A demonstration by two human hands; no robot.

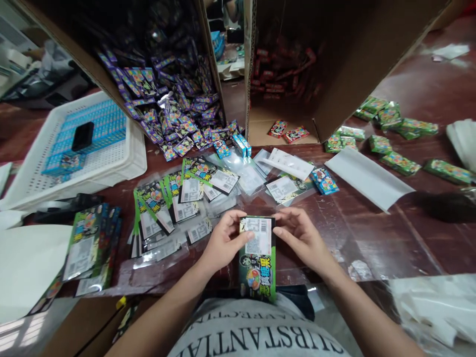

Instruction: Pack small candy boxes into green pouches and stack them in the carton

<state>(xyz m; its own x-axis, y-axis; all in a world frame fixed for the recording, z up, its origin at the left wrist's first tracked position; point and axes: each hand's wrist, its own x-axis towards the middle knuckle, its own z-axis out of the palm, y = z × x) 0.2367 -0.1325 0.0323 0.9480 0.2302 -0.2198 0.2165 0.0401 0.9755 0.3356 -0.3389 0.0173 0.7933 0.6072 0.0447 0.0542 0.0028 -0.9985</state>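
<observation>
A green and black candy package [257, 270] with a white label near its far end lies between my hands at the table's front edge. My left hand [227, 239] grips its left side, thumb on the label and fingers behind it. My right hand [299, 237] is at its upper right corner, thumb and index finger touching the edge with the other fingers curled. Left of my hands, several similar labelled cards [154, 203] in clear sleeves lie fanned out. A blue candy box [324, 181] rests beyond my right hand.
Two cardboard boxes stand at the back, one holding purple packets [178, 99], one red packets [277, 129]. A white basket [136, 148] with blue boxes and a phone [82, 136] is left. Green packets [399, 162] and a white sheet [368, 178] lie right; stacked packs [84, 243] lie front left.
</observation>
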